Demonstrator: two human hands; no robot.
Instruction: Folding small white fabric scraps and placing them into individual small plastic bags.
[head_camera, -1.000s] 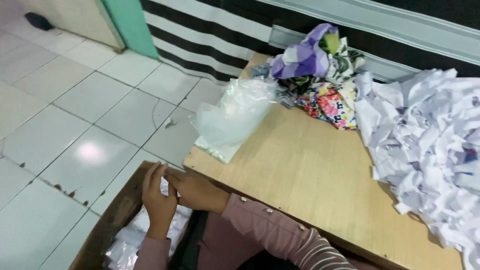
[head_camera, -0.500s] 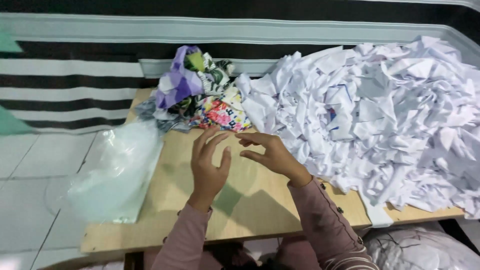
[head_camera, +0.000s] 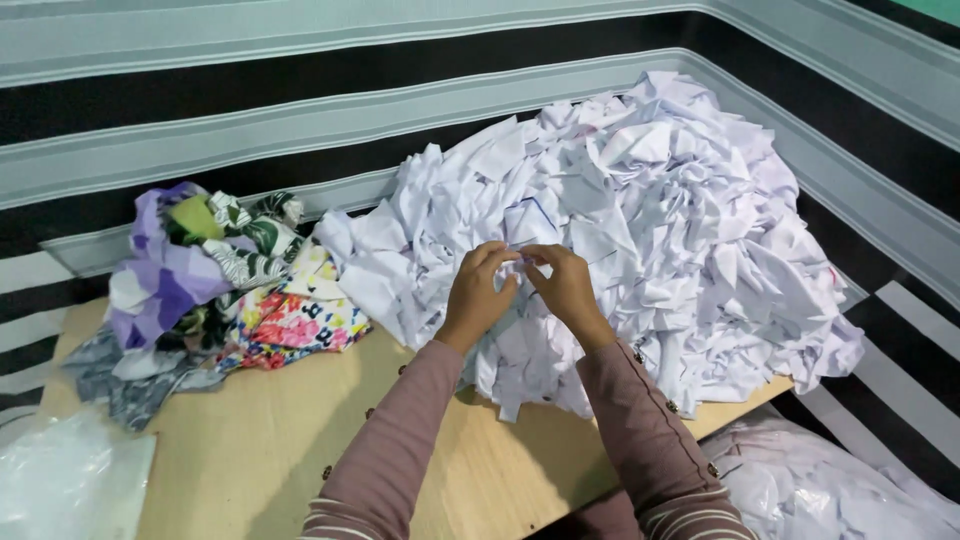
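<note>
white cloth pile (head_camera: 640, 220) on table (head_camera: 250, 440), both hands (head_camera: 520, 285) gripping.

place: I read this as a small garment or tailoring workshop
worktop: plain wooden table (head_camera: 280, 450), bare plywood top
stock: big heap of white cut fabric pieces (head_camera: 640, 230) filling the table's right side
scraps: pile of printed cloth offcuts (head_camera: 215, 285), purple, floral and leaf patterns, at the left
packing: clear plastic bags (head_camera: 70, 480) at the table edge, more low right
wall: black with grey stripes (head_camera: 300, 120)
</note>
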